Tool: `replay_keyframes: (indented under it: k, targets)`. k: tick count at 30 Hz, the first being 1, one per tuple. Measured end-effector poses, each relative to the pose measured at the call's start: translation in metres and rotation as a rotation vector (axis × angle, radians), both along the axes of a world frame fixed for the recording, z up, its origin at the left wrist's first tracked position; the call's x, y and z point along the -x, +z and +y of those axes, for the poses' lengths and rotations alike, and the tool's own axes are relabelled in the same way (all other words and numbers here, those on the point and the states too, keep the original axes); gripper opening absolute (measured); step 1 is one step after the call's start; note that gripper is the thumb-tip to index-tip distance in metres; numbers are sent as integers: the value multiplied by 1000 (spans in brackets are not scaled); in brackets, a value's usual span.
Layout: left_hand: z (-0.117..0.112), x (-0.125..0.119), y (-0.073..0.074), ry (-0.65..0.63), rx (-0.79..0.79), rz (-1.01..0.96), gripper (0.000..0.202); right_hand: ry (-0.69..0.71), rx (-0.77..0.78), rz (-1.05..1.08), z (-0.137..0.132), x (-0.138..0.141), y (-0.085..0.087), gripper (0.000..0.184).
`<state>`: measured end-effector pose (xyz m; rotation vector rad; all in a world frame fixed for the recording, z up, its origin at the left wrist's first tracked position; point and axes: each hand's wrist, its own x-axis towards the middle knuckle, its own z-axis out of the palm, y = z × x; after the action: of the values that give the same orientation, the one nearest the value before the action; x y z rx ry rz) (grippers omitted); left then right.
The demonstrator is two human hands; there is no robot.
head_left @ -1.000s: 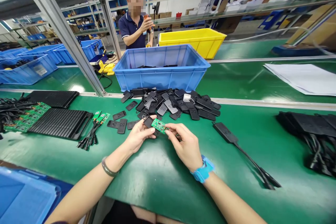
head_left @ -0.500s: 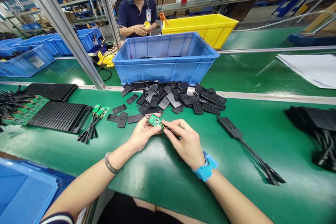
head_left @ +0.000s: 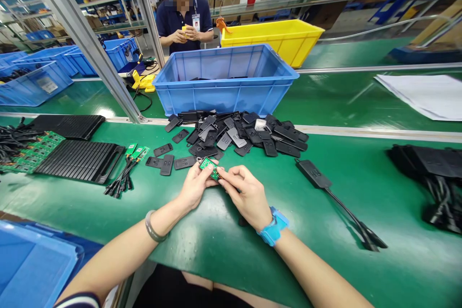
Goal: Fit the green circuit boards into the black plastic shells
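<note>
My left hand (head_left: 195, 185) and my right hand (head_left: 245, 195) meet over the green bench, both pinching a small green circuit board (head_left: 208, 166). A black plastic shell seems to sit under the board, mostly hidden by my fingers. Just beyond my hands lies a pile of black plastic shells (head_left: 240, 135), with three loose shells (head_left: 168, 162) to its left. To the right rests an assembled black unit with a cable (head_left: 335, 202).
A blue bin (head_left: 225, 79) and a yellow bin (head_left: 277, 38) stand behind the pile. Black trays (head_left: 81, 159), green boards (head_left: 31, 154) and cabled boards (head_left: 126, 171) lie at left. Black cabled units (head_left: 433, 178) sit at right. A person stands across the bench (head_left: 184, 24).
My hands have drawn slightly closer together and to the left, and the board has tilted more between my fingers. The person opposite has lowered both hands to chest height.
</note>
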<state>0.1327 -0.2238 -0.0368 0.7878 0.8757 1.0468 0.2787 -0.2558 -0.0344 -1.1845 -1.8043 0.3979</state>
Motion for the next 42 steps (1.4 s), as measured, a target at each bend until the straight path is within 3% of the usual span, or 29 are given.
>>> replay_keyframes:
  k: [6,11,14,18,23,29,36,42]
  targets:
    - [1,0,-4,39,-54,101,38,8,37,49,1,2,-6,22]
    - [1,1,0,68,-122,128,36,-12,294,235,2,3,-5,21]
    - [0,3,2,91,-156,150,34,-4,391,151,4,0,-1,21]
    - [-1,4,5,80,-214,161,32,10,396,55,5,-4,3,31]
    - [-3,4,6,64,-225,156,34,71,527,285,5,-2,1,29]
    - [-3,4,5,59,-170,102,34,81,558,289,6,-2,0,29]
    - [-7,2,11,90,-315,259,25,-20,513,174,9,-2,-3,32]
    - [-1,2,4,36,-405,370,22,113,615,313,10,2,-8,23]
